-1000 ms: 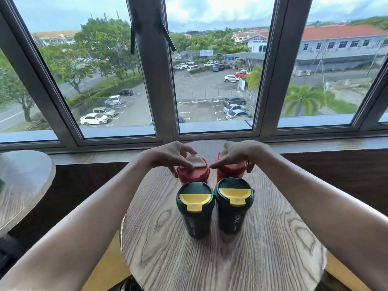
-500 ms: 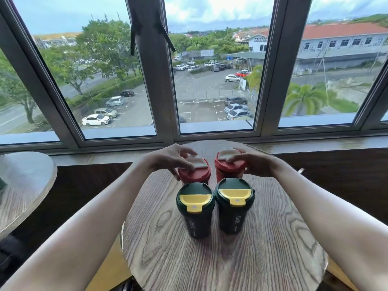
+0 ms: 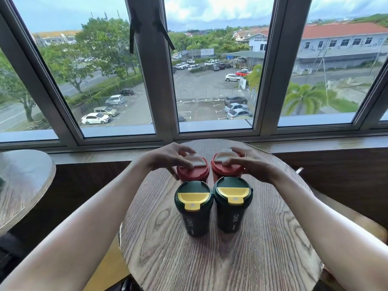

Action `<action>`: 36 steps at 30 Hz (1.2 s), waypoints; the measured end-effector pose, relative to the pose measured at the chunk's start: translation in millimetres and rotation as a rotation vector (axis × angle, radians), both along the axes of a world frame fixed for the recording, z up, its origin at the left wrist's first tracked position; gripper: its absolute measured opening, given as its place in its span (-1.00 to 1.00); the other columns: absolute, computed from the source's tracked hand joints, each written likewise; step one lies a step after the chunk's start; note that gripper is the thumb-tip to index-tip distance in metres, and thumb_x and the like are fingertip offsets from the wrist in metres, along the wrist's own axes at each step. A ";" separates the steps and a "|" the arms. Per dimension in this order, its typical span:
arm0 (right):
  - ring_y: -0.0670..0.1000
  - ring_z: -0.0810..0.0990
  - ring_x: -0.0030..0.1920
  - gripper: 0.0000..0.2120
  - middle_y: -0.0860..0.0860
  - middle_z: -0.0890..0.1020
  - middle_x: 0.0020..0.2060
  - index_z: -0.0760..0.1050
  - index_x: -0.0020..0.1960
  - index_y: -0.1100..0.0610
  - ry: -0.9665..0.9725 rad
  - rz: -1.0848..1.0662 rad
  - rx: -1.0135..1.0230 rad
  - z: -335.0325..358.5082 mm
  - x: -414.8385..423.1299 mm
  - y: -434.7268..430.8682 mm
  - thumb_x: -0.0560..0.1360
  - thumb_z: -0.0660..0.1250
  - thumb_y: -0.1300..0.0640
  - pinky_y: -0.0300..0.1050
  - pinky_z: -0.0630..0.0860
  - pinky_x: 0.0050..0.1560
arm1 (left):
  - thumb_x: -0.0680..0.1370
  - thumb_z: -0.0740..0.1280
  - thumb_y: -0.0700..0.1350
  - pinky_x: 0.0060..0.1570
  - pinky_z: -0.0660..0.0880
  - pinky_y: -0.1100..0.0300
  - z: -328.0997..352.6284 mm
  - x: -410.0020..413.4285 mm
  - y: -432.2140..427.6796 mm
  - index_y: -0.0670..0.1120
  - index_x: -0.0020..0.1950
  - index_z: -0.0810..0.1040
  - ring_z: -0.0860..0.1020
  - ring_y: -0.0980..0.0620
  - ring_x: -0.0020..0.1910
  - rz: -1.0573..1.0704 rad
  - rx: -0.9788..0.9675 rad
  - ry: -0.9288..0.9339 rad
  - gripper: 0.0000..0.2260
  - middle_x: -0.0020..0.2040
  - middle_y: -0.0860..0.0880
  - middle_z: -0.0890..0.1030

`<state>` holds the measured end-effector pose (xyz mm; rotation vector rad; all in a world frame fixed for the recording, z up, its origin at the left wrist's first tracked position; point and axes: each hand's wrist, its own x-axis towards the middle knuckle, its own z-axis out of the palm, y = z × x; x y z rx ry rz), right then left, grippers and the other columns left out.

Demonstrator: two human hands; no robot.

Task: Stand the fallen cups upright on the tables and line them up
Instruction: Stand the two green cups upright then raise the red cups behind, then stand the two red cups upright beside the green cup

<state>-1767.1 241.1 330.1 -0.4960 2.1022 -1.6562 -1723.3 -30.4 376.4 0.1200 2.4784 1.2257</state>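
Only readable writing here is on the two dark green cups: the left green cup (image 3: 193, 208) and the right green cup (image 3: 232, 203) both have "OKK" printed vertically in pale letters down the side, with a smaller line under it that's too tiny to make out. Both have dark green lids with a yellow flip tab on top.

Behind them are two red cups with red lids and pale grey-white flaps, no lettering I can see. All four stand upright on the round wood-grain worktop (image 3: 262, 259) in a tight two-by-two block, green pair nearest the camera, touching or nearly so side by side.

The left hand (image 3: 165, 158) sits on top of the left red cup (image 3: 194, 172), fingers (image 3: 184, 162) curled narrow over the lid with the thumb down its side. The right hand (image 3: 252, 164) does the same on the right red cup (image 3: 225, 169), fingers draped across the lid and gripping its rim.

A second round table (image 3: 23, 181) pokes in at the left edge, and the window (image 3: 214, 80) behind looks over a car park.
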 end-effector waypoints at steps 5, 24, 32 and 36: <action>0.11 0.62 0.04 -0.65 0.23 0.61 0.16 0.58 0.19 0.05 -0.008 0.006 0.025 -1.4 0.2 0.0 0.43 0.50 0.11 -0.02 0.53 -0.07 | 0.49 0.46 -0.21 -0.32 0.67 0.09 -0.4 0.1 -0.2 -0.10 0.44 0.41 0.58 -0.10 0.03 0.003 0.000 -0.007 -0.47 0.19 -0.07 0.43; -0.01 0.63 -0.03 -0.72 0.11 0.69 0.05 0.58 0.22 0.17 0.695 -0.095 0.243 79.1 22.1 -65.6 0.52 0.40 0.17 -0.19 0.53 0.01 | 0.52 0.41 -0.10 -0.16 0.55 0.15 -0.9 39.9 -30.3 -0.10 0.02 0.67 0.60 0.05 -0.21 0.406 -0.170 0.607 -0.87 -0.18 -0.03 0.65; -0.04 0.61 -0.14 -0.79 0.06 0.70 -0.09 0.65 0.12 0.13 0.789 0.128 0.199 103.5 78.4 -211.0 0.50 0.41 0.16 -0.22 0.55 -0.08 | 0.51 0.39 -0.14 -0.14 0.59 0.09 27.9 146.8 -127.2 -0.09 -0.15 0.68 0.63 0.02 -0.33 0.653 -0.317 0.707 -0.91 -0.31 -0.01 0.68; -0.11 0.57 -0.24 -0.82 0.02 0.66 -0.17 0.66 0.08 0.15 0.804 0.250 0.113 110.3 134.1 -301.5 0.50 0.41 0.17 -0.32 0.44 -0.20 | 0.44 0.37 -0.06 -0.11 0.63 0.03 37.0 217.1 -197.8 0.05 -0.27 0.64 0.63 0.03 -0.37 0.785 -0.302 0.683 -0.90 -0.37 0.02 0.67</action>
